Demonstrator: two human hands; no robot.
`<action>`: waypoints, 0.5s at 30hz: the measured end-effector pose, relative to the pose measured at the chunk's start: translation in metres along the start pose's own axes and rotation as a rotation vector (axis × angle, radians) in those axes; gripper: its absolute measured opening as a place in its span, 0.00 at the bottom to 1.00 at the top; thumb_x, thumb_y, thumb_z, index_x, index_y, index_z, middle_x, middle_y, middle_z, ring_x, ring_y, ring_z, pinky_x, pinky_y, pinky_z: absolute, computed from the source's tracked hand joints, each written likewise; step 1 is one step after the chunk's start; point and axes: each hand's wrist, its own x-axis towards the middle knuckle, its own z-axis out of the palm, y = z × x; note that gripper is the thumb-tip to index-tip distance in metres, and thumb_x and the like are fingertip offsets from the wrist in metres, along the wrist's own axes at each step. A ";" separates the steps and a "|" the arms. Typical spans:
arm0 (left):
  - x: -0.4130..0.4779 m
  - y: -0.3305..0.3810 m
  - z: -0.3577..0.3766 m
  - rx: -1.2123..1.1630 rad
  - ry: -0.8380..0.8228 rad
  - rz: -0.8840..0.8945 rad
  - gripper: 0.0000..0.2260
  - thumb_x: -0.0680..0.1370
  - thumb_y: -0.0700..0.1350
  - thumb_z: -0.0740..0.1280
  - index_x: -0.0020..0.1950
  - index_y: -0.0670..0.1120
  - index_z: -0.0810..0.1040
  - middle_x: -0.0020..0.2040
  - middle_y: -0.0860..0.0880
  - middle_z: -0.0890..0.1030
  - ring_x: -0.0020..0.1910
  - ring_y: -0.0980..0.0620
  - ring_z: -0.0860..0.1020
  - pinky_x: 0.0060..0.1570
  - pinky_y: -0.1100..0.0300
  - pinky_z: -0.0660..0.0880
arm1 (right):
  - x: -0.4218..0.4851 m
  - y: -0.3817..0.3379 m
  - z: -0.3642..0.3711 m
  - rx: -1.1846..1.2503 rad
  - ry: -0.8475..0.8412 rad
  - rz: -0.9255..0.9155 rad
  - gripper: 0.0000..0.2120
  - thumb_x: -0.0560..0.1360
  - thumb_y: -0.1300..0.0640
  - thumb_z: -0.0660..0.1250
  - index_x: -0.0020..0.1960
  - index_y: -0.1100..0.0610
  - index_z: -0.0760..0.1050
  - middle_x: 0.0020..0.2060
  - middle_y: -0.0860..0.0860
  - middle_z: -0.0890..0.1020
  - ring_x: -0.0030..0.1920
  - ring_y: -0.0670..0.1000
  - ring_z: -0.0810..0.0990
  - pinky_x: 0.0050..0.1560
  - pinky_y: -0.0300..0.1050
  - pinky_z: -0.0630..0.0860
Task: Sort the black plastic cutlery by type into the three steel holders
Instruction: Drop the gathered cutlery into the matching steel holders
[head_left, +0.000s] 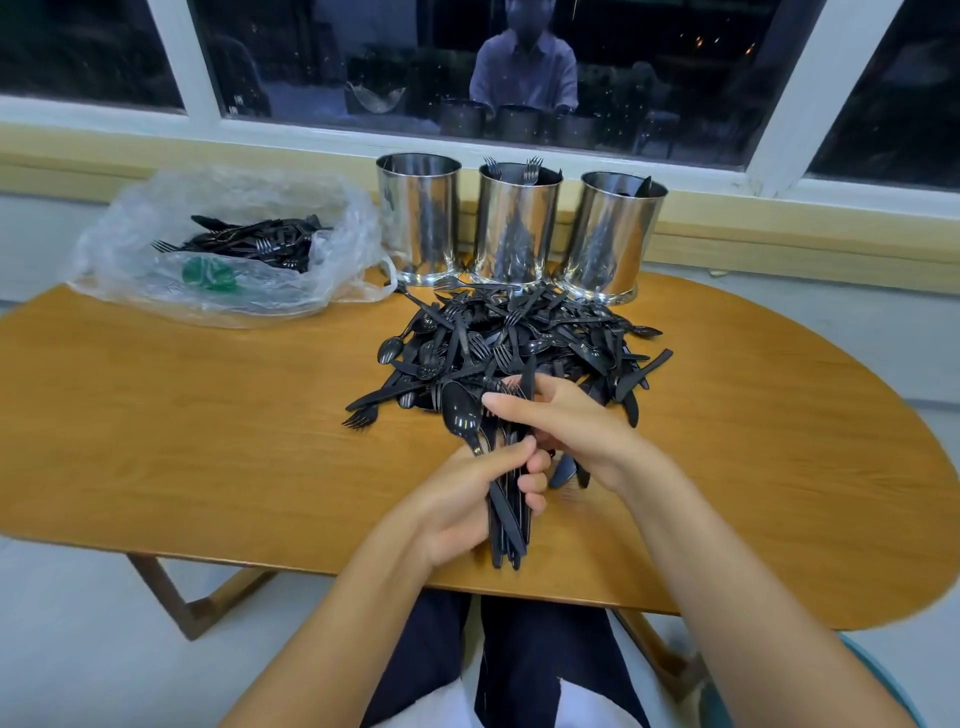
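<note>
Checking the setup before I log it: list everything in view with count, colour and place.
holders: three, steel, row at the table's far edge; forks show in the middle one
pile: one, black mixed cutlery, before the holders
bag: one, clear plastic, table's far left, more black cutlery inside
table: one, brown wood, under everything
window: one, white frame, dark panes, behind the table
bundle: one, black cutlery, held in both hands
left hand: one, grips the bundle low
right hand: one, grips the bundle higher
</note>
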 end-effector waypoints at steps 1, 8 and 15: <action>-0.002 0.001 -0.001 0.000 -0.023 -0.016 0.06 0.79 0.39 0.64 0.56 0.40 0.73 0.37 0.48 0.73 0.33 0.55 0.69 0.36 0.63 0.71 | 0.003 -0.002 0.001 0.027 -0.050 -0.011 0.14 0.74 0.49 0.71 0.54 0.57 0.79 0.41 0.49 0.83 0.28 0.40 0.75 0.37 0.36 0.72; -0.010 0.008 -0.005 -0.043 0.031 -0.003 0.07 0.78 0.43 0.65 0.51 0.40 0.78 0.35 0.48 0.73 0.30 0.55 0.70 0.33 0.63 0.73 | 0.018 -0.006 0.010 -0.048 -0.072 -0.140 0.05 0.78 0.57 0.66 0.44 0.57 0.77 0.30 0.49 0.77 0.23 0.44 0.66 0.25 0.33 0.64; -0.011 0.012 -0.014 0.070 0.148 0.036 0.07 0.80 0.45 0.65 0.51 0.41 0.76 0.36 0.48 0.74 0.34 0.52 0.73 0.39 0.57 0.76 | 0.033 -0.014 0.019 -0.212 -0.103 -0.192 0.08 0.79 0.63 0.62 0.45 0.66 0.74 0.30 0.52 0.75 0.24 0.43 0.70 0.25 0.34 0.66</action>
